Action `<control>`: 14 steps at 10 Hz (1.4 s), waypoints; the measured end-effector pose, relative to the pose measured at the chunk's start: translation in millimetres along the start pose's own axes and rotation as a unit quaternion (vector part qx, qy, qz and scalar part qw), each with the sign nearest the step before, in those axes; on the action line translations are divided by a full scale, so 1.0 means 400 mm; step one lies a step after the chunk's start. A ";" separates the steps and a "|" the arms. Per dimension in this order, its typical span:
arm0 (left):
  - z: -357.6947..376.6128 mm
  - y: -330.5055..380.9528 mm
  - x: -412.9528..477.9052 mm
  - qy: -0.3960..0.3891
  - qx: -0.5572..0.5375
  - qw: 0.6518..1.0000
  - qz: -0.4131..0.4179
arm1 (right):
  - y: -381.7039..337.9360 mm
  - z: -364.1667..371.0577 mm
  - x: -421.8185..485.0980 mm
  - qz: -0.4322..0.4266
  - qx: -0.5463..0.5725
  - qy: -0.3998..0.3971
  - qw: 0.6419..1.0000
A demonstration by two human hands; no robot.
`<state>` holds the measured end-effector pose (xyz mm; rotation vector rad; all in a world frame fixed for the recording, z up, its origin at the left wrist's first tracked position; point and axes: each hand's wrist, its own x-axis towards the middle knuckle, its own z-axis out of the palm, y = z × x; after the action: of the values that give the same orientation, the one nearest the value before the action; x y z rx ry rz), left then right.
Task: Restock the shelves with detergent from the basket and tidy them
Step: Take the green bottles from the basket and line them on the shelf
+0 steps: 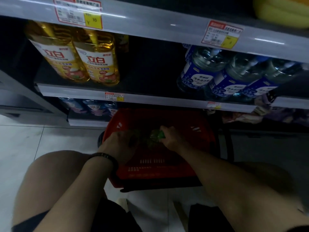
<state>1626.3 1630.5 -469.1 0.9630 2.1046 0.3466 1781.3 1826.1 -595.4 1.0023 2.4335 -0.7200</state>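
Green detergent bottle (154, 139) lay in the red basket (205, 138), low and straight ahead, between both hands. Right hand (170, 138) gripped its far end. Left hand (120, 144) was just beside it, grasp indeterminate from blur; the bottle's long axis was likewise unclear.

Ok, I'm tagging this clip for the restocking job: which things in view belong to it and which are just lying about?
Job: red basket; green bottle in it, in the grip of the right hand; left hand, also in the basket, grip unclear; middle shelf; yellow detergent bottles; blue-labelled bottles.
Just around: price tags; yellow item on the top shelf; floor tiles.
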 end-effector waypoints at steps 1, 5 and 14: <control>0.008 -0.015 -0.002 -0.016 -0.061 0.998 0.003 | -0.022 -0.087 -0.075 -0.013 -0.004 -0.005 1.000; 0.021 0.059 -0.106 0.014 -0.121 0.985 0.122 | -0.150 -0.466 -0.440 -0.178 -0.054 0.052 0.981; -0.469 0.424 -0.423 0.182 -0.409 0.857 0.256 | -0.320 -0.748 -0.647 -0.256 0.351 0.145 0.889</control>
<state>1643.1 1634.1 -165.3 0.9333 1.6629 1.6534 1805.8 1792.2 -181.9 0.7086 2.7825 -1.8487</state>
